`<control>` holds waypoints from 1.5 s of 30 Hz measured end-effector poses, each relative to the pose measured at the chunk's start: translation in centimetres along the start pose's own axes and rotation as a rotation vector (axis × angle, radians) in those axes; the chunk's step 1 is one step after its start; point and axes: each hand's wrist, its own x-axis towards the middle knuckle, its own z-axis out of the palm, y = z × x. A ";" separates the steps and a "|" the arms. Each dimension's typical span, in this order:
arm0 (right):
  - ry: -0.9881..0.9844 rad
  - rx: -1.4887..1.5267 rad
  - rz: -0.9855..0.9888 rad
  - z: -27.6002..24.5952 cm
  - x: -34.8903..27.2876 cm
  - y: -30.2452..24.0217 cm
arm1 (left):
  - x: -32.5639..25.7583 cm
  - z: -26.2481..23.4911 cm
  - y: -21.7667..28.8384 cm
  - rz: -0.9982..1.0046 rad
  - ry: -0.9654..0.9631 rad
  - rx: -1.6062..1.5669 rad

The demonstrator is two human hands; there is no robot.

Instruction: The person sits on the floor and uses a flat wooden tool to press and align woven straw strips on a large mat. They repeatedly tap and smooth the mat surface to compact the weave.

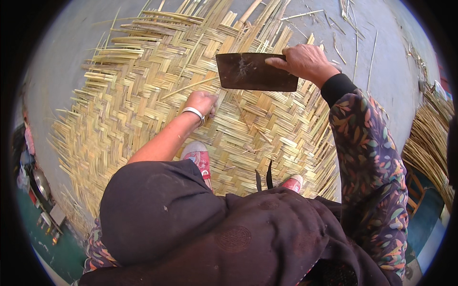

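Note:
A broad woven mat (143, 100) of split, yellow-green strips lies flat on the ground under my feet. My right hand (307, 62) is closed on a cleaver (257, 71) with a wide, dark rectangular blade; the hand hides its handle. The blade is held over the mat's far part, its long side running left to right. My left hand (201, 102) is low at the weave, left of and nearer than the cleaver, with curled fingers. What those fingers grip is hidden. A loose pale strip (188, 88) lies slantwise across the weave just beyond that hand.
Loose strip ends stick out at the mat's far edge, and offcuts (336, 28) litter the grey floor (381, 62). My red-patterned shoes (199, 157) stand on the weave. A bundle of long stalks (431, 138) is at the right; a metal bowl (42, 183) and small items are far left.

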 end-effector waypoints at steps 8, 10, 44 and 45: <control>-0.022 0.271 -0.053 3.7 0.9 2.8 | -0.5 -0.4 0.0 -0.003 -0.025 -0.056; -0.032 0.342 -0.076 4.5 0.9 3.4 | -0.8 -0.4 -0.1 -0.001 -0.013 -0.061; 0.091 0.205 -0.071 2.1 -3.5 6.0 | -1.5 -2.5 0.6 0.268 0.079 0.701; 0.078 0.199 -0.052 2.6 -4.0 5.9 | -1.3 -2.2 0.5 0.244 0.108 0.711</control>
